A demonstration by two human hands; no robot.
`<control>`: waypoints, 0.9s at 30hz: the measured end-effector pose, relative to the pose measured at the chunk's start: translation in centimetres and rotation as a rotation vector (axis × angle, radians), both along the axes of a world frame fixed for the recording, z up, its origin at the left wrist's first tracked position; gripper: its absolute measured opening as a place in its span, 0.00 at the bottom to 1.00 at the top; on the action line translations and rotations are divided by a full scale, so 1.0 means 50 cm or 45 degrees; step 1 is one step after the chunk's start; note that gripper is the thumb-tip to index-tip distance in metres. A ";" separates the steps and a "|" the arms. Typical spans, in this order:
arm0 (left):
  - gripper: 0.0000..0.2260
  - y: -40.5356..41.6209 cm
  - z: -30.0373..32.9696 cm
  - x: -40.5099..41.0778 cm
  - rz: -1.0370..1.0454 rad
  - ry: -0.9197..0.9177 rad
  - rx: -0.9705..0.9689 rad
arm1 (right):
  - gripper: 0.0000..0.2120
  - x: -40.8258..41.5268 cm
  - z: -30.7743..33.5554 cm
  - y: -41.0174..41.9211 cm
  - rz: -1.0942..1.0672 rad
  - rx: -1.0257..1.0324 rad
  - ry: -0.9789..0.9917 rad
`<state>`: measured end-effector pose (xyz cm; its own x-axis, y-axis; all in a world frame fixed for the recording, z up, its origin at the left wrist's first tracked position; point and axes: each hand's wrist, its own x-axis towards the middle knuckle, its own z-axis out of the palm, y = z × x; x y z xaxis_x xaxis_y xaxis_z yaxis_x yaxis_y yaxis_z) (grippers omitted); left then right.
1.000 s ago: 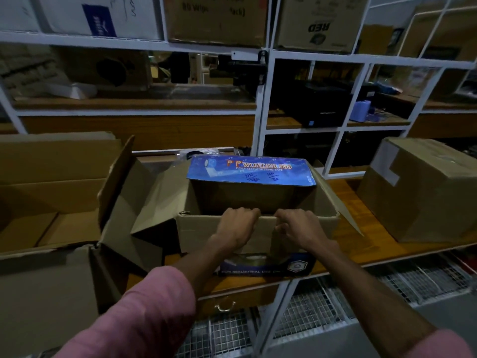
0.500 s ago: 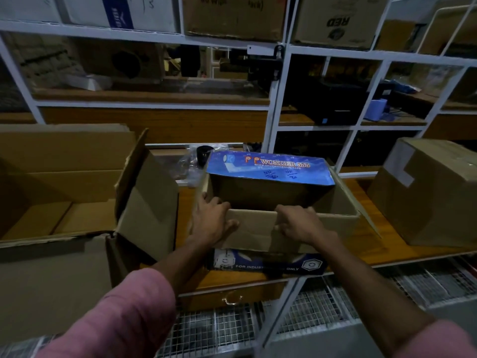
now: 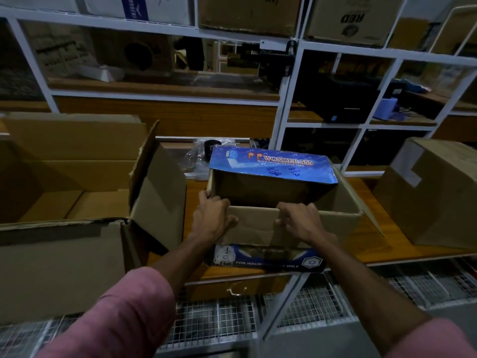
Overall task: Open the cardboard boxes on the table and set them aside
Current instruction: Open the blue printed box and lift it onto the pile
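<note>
An open cardboard box (image 3: 338, 223) with blue printed flaps sits on the wooden table (image 3: 374, 249) in front of me. Its far flap stands up and shows blue "Wonder 555" print. My left hand (image 3: 213, 219) grips the box's near left corner, fingers curled over the edge. My right hand (image 3: 299, 219) grips the near wall's top edge, fingers hooked inside. A large open cardboard box (image 3: 64, 197) stands at the left, its right flap hanging beside my left hand. A closed brown box (image 3: 433, 192) rests at the right.
White metal shelving (image 3: 284, 112) with more cartons rises behind the table. A clear plastic bag with a dark object (image 3: 204, 153) lies behind the middle box. Wire mesh racks (image 3: 219, 321) run below the table edge, and a drawer handle (image 3: 236, 289) shows under it.
My left hand slid from the middle of the near wall to the box's left corner. The left side flap, folded outward before, now stands upright. My right hand kept its hold.
</note>
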<state>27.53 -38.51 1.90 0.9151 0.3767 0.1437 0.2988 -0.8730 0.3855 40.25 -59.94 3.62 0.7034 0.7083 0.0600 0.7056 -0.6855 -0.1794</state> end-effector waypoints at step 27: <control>0.27 0.001 0.045 0.294 -0.148 0.259 0.142 | 0.39 0.266 0.000 0.168 -0.104 0.169 0.139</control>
<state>42.21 -38.47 4.17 0.9658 0.2591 -0.0131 0.2552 -0.9398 0.2273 53.55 -51.53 3.64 0.7658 0.6394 0.0690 0.6198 -0.7052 -0.3444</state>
